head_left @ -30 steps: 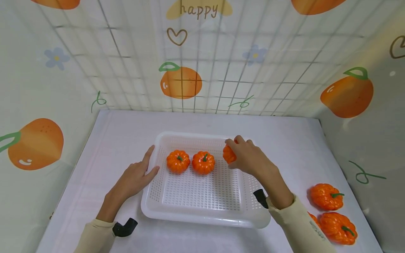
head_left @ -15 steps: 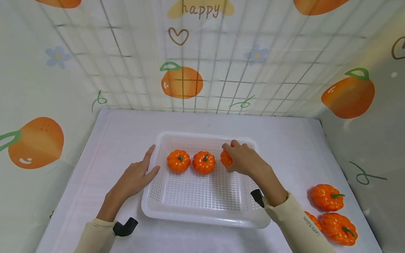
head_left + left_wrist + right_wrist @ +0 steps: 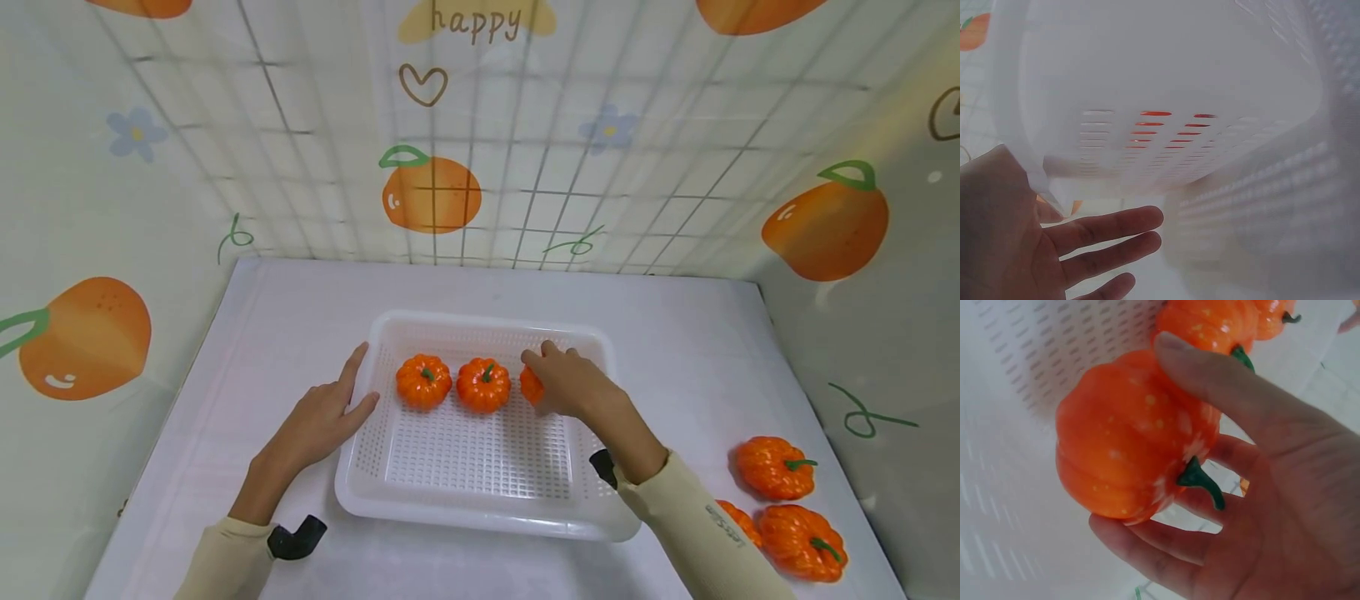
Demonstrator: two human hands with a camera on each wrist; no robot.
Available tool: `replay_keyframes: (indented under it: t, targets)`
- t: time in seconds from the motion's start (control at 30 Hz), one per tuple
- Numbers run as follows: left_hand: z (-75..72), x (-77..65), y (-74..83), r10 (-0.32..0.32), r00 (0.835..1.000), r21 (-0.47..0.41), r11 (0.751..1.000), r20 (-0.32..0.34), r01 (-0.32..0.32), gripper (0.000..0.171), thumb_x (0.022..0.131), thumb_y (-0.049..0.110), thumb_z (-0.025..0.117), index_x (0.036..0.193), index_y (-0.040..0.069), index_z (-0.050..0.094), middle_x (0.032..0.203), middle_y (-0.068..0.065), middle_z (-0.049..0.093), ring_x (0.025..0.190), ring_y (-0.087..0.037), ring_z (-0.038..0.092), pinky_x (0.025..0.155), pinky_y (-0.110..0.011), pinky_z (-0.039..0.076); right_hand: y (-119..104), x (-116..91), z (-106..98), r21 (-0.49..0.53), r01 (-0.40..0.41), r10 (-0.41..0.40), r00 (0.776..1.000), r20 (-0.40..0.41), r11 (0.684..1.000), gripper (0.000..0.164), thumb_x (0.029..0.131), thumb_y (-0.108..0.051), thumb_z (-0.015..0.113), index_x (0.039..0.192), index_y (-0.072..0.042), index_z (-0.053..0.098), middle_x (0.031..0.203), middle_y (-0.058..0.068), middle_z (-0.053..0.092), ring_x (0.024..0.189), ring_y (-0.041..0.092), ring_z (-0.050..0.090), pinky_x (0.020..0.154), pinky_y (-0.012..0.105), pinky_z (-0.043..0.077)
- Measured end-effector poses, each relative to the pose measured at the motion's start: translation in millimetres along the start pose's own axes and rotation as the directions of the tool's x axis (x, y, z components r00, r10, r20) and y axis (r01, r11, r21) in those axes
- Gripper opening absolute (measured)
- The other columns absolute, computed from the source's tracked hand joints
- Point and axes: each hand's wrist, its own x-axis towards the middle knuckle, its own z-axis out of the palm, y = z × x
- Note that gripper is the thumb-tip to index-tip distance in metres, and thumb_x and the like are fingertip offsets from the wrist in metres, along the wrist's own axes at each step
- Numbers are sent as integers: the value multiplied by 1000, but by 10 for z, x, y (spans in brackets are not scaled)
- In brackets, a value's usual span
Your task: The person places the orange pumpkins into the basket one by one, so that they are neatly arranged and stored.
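Observation:
My right hand (image 3: 566, 379) grips a glossy orange toy pumpkin (image 3: 1129, 437) over the right part of the white basket (image 3: 487, 527). In the right wrist view, the thumb lies across its top and the fingers curl round the other side; its green stem points toward the palm. Most of this pumpkin is hidden by the hand in the head view. Two more pumpkins, one at left (image 3: 423, 382) and one in the middle (image 3: 483, 386), sit side by side inside the basket. My left hand (image 3: 318, 425) rests at the basket's left rim, its fingers extended along the outside.
Several more orange pumpkins (image 3: 776, 467) lie on the white tabletop (image 3: 300, 308) at the right, partly behind my right sleeve (image 3: 697, 517). A wall covering (image 3: 315, 192) with printed fruit closes off the back and sides.
My right hand has moved a little left and toward me with its pumpkin, closer to the middle pumpkin. The left hand and the basket have stayed in place.

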Motion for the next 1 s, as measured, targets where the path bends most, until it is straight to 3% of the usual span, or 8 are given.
replay_keyframes:
  t: [0.13, 0.53, 0.87, 1.0]
  targets:
    - [2, -2, -5, -4, 1000, 6, 1000, 0, 4, 79, 100, 40, 54, 161, 28, 5, 118, -19, 65, 72, -20, 66, 56, -35, 60, -6, 42, 86, -26, -21, 21, 999, 25, 999, 74, 78, -16, 85, 143, -7, 51, 144, 30, 44, 119, 55, 50, 94, 59, 49]
    - [15, 3, -12, -8, 1000, 3, 1000, -2, 8, 79, 100, 40, 54, 161, 29, 5, 118, -19, 66, 71, -19, 66, 55, -35, 59, -10, 104, 235, -32, -37, 38, 998, 44, 999, 71, 80, -12, 79, 143, -5, 48, 142, 30, 44, 114, 54, 53, 95, 59, 48]
    - [20, 12, -25, 3, 1000, 10, 1000, -10, -2, 79, 101, 40, 54, 161, 27, 6, 118, -19, 66, 70, -19, 66, 55, -34, 59, -49, 108, 290, -26, -29, 29, 1000, -1, 999, 62, 77, -7, 82, 131, -5, 53, 125, 27, 48, 85, 42, 56, 71, 49, 58]
    - [19, 13, -23, 8, 1000, 10, 1000, -12, -8, 78, 101, 40, 54, 161, 26, 6, 117, -20, 66, 69, -18, 66, 54, -33, 59, -46, 129, 300, -35, -27, 26, 1000, -7, 999, 62, 77, -8, 82, 131, -5, 53, 128, 28, 47, 84, 41, 55, 70, 47, 58]
